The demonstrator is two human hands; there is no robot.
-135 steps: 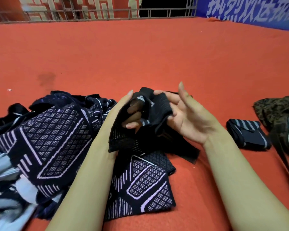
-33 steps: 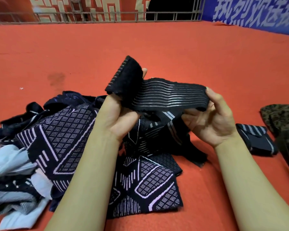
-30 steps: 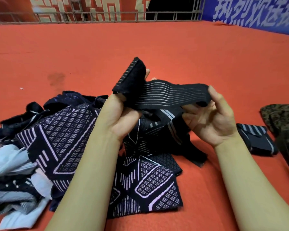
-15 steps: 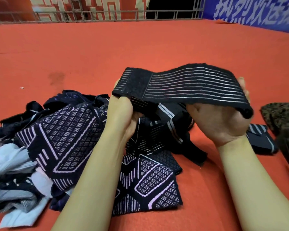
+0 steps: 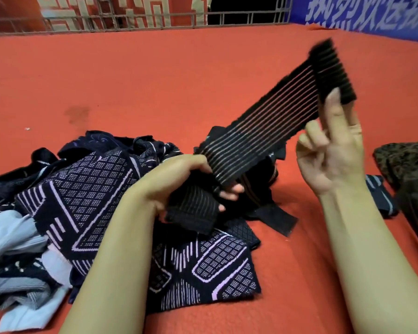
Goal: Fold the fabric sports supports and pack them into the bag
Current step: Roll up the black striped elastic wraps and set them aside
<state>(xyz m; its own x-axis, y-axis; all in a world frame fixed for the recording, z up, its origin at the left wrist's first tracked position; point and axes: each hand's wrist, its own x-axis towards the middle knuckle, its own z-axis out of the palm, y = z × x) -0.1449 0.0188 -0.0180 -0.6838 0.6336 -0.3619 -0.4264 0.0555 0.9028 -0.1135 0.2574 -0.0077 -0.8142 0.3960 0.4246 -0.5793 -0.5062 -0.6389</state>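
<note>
A black elastic strap (image 5: pixel 266 131) with thin pale stripes is stretched taut in the air, slanting up to the right. My left hand (image 5: pixel 179 179) grips its lower end, which hangs folded under my fingers. My right hand (image 5: pixel 333 150) holds the upper end, with fingers raised against the dark fuzzy tab. Below them lies a heap of dark patterned supports (image 5: pixel 87 196) on the red carpet. A folded striped support (image 5: pixel 381 196) lies at the right, beside a dark mottled bag (image 5: pixel 405 160).
Pale blue and white fabric pieces (image 5: pixel 12 242) lie at the left edge of the heap. The red carpet (image 5: pixel 155 80) runs back to a metal railing (image 5: pixel 130 20) and a blue banner (image 5: pixel 372 15).
The strap was held level between both hands; now my right hand has pulled its end up and to the right, stretching it longer, while my left hand dropped lower.
</note>
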